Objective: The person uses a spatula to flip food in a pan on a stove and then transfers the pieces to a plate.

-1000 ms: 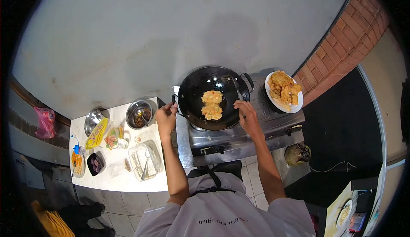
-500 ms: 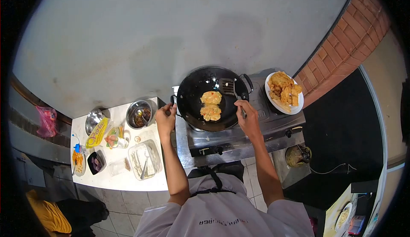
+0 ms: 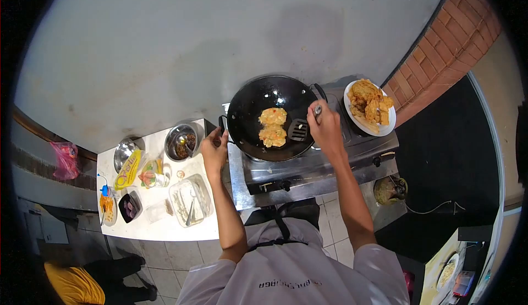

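Observation:
A black wok (image 3: 247,93) sits on the metal stove (image 3: 258,176). My left hand (image 3: 213,150) is closed on the wok's left handle. In my right hand (image 3: 326,128) is a slotted spatula (image 3: 298,130), gripped by its handle. The spatula's dark head is low in the wok, just right of the fritters. Two pale, batter-coated fritters, an upper fritter (image 3: 273,116) and a lower fritter (image 3: 272,136), lie touching one another in the wok. Beside the stove's right burner rests a white plate (image 3: 352,112) piled with golden fried pieces (image 3: 366,96).
A white table (image 3: 159,231) on the left holds metal bowls (image 3: 179,150), a clear plastic container (image 3: 204,195), a black bowl (image 3: 129,208) and a yellow packet (image 3: 128,170). A person in a yellow top (image 3: 74,286) is at lower left. A gas cylinder (image 3: 385,191) stands under the stove's right side.
My right hand has turned and risen, bringing the spatula's head from the wok's upper right down beside the lower fritter. My left hand stays on the wok's handle. The view has shifted slightly.

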A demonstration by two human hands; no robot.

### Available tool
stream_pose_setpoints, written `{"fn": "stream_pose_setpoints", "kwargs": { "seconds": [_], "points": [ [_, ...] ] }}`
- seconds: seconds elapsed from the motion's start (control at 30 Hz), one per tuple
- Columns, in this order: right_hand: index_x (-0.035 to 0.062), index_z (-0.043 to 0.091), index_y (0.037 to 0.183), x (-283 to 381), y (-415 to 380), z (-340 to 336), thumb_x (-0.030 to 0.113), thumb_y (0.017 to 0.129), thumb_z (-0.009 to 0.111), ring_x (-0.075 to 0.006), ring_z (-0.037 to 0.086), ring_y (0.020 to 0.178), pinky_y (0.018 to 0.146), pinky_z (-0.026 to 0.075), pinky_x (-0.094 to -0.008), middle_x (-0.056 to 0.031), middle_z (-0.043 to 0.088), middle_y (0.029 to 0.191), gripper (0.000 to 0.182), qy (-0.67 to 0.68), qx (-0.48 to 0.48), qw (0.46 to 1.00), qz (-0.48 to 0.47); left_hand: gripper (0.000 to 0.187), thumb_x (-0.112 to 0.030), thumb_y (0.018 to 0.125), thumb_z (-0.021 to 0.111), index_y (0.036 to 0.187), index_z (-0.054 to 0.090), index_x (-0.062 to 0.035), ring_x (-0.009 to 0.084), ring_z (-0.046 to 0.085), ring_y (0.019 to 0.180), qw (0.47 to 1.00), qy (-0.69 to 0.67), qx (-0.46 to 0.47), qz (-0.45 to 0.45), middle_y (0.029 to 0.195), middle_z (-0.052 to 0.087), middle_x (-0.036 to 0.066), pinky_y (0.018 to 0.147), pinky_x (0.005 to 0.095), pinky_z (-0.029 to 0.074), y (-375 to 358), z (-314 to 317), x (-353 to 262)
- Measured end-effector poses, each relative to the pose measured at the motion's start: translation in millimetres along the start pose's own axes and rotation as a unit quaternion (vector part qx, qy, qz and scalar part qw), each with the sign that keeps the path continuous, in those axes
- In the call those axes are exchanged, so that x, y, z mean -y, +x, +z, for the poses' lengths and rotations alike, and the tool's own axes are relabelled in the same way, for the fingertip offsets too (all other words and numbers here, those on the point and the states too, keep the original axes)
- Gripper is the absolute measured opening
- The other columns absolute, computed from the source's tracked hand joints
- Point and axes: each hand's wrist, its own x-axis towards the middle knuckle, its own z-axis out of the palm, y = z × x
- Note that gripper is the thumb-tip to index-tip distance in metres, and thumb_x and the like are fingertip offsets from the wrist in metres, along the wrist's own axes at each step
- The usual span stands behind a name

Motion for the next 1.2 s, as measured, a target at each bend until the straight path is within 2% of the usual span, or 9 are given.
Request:
{"fn": "stream_pose_setpoints", "kwargs": {
  "seconds": [0.1, 0.23, 0.33, 0.4, 0.53, 0.8, 0.97, 1.03, 1.2],
  "points": [
    [-0.0013, 0.051, 0.095, -4, 22, 4, 0.009, 0.088, 0.056, -0.0414, 0.059, 0.068, 0.060, 0.045, -0.0447, -0.0216, 0.060, 0.071, 0.014, 0.002, -0.016, 0.997, -0.070, 0.045, -0.032, 0.085, 0.066, 0.110, 0.062, 0.0059, 0.0169, 0.060, 0.072, 1.000, -0.011, -0.001, 0.000, 0.080, 0.067, 0.017, 0.071, 0.0320, 0.048, -2, -1, -3],
    [-0.0025, 0.051, 0.094, -22, 52, 19, 0.011, 0.088, 0.054, -0.0443, 0.059, 0.074, 0.064, 0.046, -0.0471, -0.0230, 0.061, 0.074, 0.015, -0.044, -0.004, 0.998, -0.047, 0.045, -0.031, 0.085, 0.066, 0.110, 0.062, 0.0064, 0.0174, 0.061, 0.074, 1.000, -0.013, -0.001, -0.007, 0.081, 0.068, 0.017, 0.073, 0.0318, 0.048, -3, -3, -4],
    [-0.0029, 0.052, 0.093, -41, 65, 29, 0.013, 0.088, 0.054, -0.0390, 0.062, 0.072, 0.067, 0.047, -0.0449, -0.0199, 0.062, 0.072, 0.016, -0.022, 0.003, 0.999, -0.046, 0.046, -0.031, 0.085, 0.066, 0.110, 0.062, 0.0072, 0.0172, 0.062, 0.076, 1.000, -0.020, -0.002, -0.019, 0.083, 0.068, 0.018, 0.074, 0.0314, 0.048, -3, -6, -5],
    [-0.0031, 0.053, 0.092, -34, 63, 23, 0.012, 0.088, 0.053, -0.0294, 0.064, 0.072, 0.069, 0.048, -0.0408, -0.0147, 0.063, 0.069, 0.016, 0.055, 0.053, 0.996, 0.052, 0.046, -0.030, 0.085, 0.066, 0.110, 0.062, 0.0077, 0.0174, 0.063, 0.079, 1.000, 0.000, 0.005, -0.014, 0.086, 0.069, 0.018, 0.076, 0.0313, 0.048, -2, -8, -2],
    [-0.0023, 0.053, 0.089, -72, 57, 43, 0.010, 0.087, 0.053, -0.0208, 0.063, 0.068, 0.065, 0.048, -0.0339, -0.0106, 0.062, 0.065, 0.013, 0.109, 0.031, 0.994, 0.004, 0.044, -0.029, 0.084, 0.066, 0.108, 0.062, 0.0078, 0.0181, 0.064, 0.081, 1.000, -0.021, 0.005, -0.023, 0.088, 0.068, 0.020, 0.077, 0.0314, 0.049, 0, -8, 8],
    [0.0036, 0.051, 0.092, -74, 21, 56, 0.008, 0.094, 0.049, -0.0045, 0.048, 0.055, 0.049, 0.040, -0.0210, -0.0029, 0.060, 0.077, 0.005, 0.345, 0.019, 0.937, 0.052, 0.045, -0.029, 0.084, 0.066, 0.107, 0.062, 0.0093, 0.0207, 0.065, 0.082, 1.000, -0.013, -0.001, -0.022, 0.089, 0.068, 0.021, 0.079, 0.0326, 0.048, 3, -9, 6],
    [0.0045, 0.050, 0.095, -71, 10, 61, 0.010, 0.095, 0.050, -0.0021, 0.043, 0.054, 0.046, 0.036, -0.0181, -0.0021, 0.059, 0.081, 0.005, 0.375, 0.011, 0.927, 0.017, 0.043, -0.029, 0.084, 0.066, 0.106, 0.063, 0.0076, 0.0201, 0.065, 0.081, 1.000, -0.022, -0.005, -0.017, 0.089, 0.068, 0.021, 0.077, 0.0321, 0.048, 8, -9, 9],
    [0.0045, 0.050, 0.096, -70, 5, 60, 0.010, 0.095, 0.050, -0.0024, 0.044, 0.054, 0.047, 0.037, -0.0186, -0.0025, 0.059, 0.082, 0.006, 0.377, 0.011, 0.926, 0.009, 0.040, -0.023, 0.085, 0.066, 0.108, 0.061, 0.0098, 0.0106, 0.051, 0.057, 0.999, -0.014, -0.038, 0.034, 0.063, 0.057, 0.009, 0.055, 0.0265, 0.043, 8, -8, 10],
    [0.0037, 0.050, 0.098, -68, -2, 59, 0.009, 0.095, 0.049, -0.0028, 0.045, 0.055, 0.048, 0.038, -0.0184, -0.0036, 0.060, 0.086, 0.006, 0.373, -0.011, 0.928, 0.006, 0.041, -0.026, 0.085, 0.066, 0.108, 0.062, 0.0080, 0.0148, 0.058, 0.067, 0.999, -0.023, -0.022, -0.006, 0.072, 0.062, 0.013, 0.064, 0.0289, 0.046, 9, -9, 8]
  ]
}}
